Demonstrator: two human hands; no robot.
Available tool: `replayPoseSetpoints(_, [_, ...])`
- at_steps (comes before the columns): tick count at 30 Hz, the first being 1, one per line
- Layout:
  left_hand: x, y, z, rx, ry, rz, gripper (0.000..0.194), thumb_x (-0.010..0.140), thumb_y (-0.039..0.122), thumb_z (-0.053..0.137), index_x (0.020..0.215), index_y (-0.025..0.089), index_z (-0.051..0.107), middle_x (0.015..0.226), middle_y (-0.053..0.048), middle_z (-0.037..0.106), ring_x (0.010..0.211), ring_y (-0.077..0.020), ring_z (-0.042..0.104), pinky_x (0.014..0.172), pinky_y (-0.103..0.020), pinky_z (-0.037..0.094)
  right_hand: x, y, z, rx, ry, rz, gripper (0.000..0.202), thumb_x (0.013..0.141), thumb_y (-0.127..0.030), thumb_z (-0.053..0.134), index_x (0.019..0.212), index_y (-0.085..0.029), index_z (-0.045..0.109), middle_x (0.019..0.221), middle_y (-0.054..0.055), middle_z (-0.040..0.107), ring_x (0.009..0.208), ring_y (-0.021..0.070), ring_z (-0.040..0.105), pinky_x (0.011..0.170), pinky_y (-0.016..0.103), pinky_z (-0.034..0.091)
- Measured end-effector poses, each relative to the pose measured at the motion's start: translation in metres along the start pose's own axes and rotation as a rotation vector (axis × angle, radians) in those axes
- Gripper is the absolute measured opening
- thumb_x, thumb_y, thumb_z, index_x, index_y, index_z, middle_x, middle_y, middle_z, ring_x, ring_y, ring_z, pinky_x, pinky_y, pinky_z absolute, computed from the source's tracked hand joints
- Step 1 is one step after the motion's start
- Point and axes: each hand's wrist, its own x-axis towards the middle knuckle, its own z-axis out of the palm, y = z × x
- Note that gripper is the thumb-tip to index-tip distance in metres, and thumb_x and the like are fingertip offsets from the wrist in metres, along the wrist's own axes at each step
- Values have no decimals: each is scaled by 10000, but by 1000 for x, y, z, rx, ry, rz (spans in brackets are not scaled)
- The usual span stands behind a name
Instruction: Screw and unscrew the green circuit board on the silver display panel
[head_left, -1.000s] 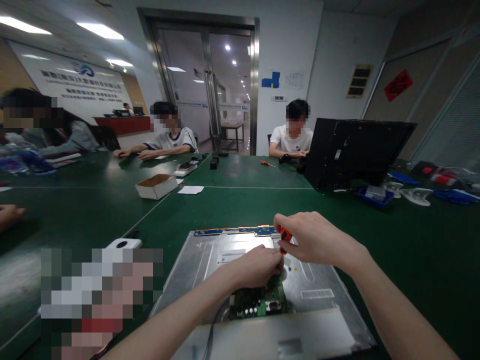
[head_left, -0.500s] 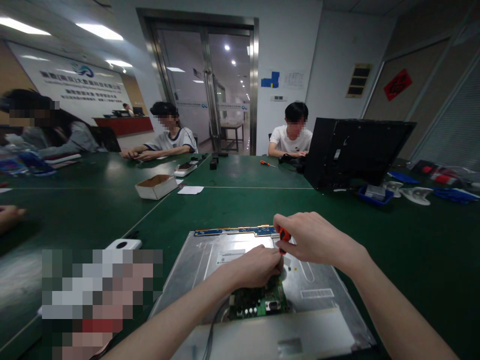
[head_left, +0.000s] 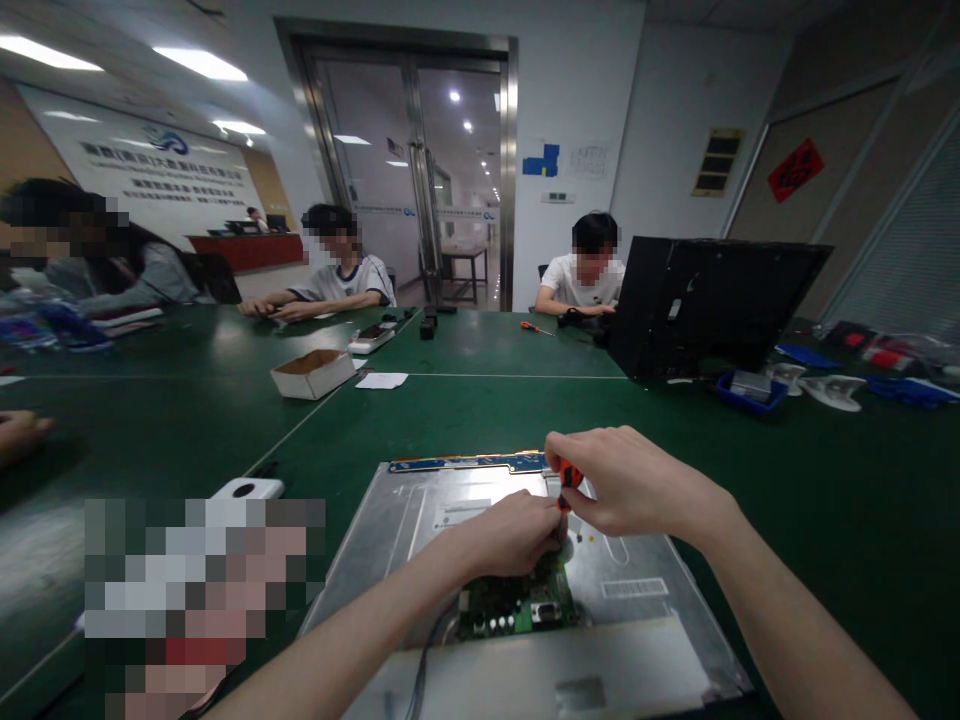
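- Right hand: grip closed around the screwdriver, roughly upright, apparently for control
- Left hand: fingers curled by the handle's lower end, probably for steadying; whether they grip anything is hidden
- Panel: flat on the surface, board uppermost, presumably for access

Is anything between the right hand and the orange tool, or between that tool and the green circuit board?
Nothing visible separates the right hand from the orange tool, which it grips. In this view, the left hand lies between the tool's visible part and the green circuit board; the tool's tip is hidden.
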Motion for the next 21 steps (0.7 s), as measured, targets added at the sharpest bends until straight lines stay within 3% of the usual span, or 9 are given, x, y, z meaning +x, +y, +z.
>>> replayPoseSetpoints(21, [0, -1, 0, 3, -4, 13, 85, 813, 116, 592, 858, 181, 622, 853, -44, 695, 786, -233, 669, 641, -269, 456, -1, 2, 2, 3, 64, -13, 109, 805, -199, 534, 899, -224, 484, 799, -7, 654, 672, 154, 572, 542, 271, 250])
